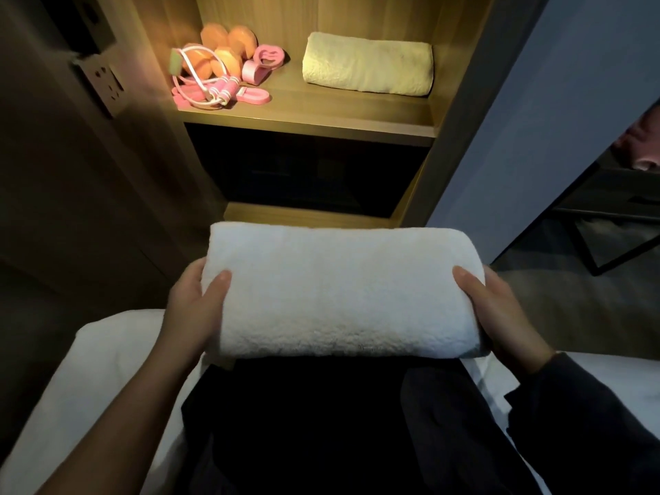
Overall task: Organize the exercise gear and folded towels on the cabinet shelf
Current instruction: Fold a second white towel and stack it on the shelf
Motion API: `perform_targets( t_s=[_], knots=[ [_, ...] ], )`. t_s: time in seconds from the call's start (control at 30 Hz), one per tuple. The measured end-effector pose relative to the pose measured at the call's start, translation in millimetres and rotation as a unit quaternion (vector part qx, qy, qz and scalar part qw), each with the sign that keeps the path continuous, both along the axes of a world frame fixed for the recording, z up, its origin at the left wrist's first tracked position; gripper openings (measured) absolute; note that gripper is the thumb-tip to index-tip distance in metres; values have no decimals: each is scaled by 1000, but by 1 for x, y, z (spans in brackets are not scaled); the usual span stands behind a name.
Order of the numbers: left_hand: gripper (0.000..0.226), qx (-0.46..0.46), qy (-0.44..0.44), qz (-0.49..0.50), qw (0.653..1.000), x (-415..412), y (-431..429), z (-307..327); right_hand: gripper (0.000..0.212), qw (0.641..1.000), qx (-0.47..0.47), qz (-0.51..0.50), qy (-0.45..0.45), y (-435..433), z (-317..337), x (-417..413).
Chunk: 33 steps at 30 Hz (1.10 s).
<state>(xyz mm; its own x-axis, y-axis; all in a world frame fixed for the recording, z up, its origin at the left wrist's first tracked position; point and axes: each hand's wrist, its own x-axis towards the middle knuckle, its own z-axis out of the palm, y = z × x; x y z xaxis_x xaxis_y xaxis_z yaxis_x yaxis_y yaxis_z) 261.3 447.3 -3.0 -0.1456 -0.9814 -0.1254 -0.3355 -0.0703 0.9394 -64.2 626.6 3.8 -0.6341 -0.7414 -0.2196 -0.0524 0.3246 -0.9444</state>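
Fingers of the left hand wrap round the left end of the white towel. The thumb lies on top and the other fingers are tucked under, out of sight. The right hand holds the right end the same way. The white towel is folded and up in the air in front of the person, low down and well away from the cabinet shelf. On the shelf, a cream towel lies folded on the right side. On the left side sit orange dumbbells, a pink jump rope and pink loop pieces, all bunched close together. White bedding lies under the arms.
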Motion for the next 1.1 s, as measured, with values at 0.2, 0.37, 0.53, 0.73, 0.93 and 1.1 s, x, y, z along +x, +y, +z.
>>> perform_targets(
  t_s=[0.2, 0.37, 0.53, 0.73, 0.93, 1.1],
  knots=[
    [29, 15, -69, -16, 997, -3, 0, -19, 15, 999, 26, -40, 22, 17, -13, 7],
    [25, 19, -129, -36, 991, -7, -7, -14, 17, 994, 103, -25, -32, 27, -19, 3],
    [14, -8, -202, -69, 977, -13, -17, -10, 13, 992, 111, -52, 13, 26, -9, 1],
    [41, 83, -254, -52, 962, -27, -12, -14, 13, 975, 171, -80, 116, 18, -23, 27],
    [47, -284, -287, -145, 903, -42, 13, 12, 63, 887, 196, 55, 414, 6, 6, 29],
    [60, -297, -343, -317, 833, -87, 42, 7, 64, 838, 168, 198, 479, -28, 10, 76]
  ],
)
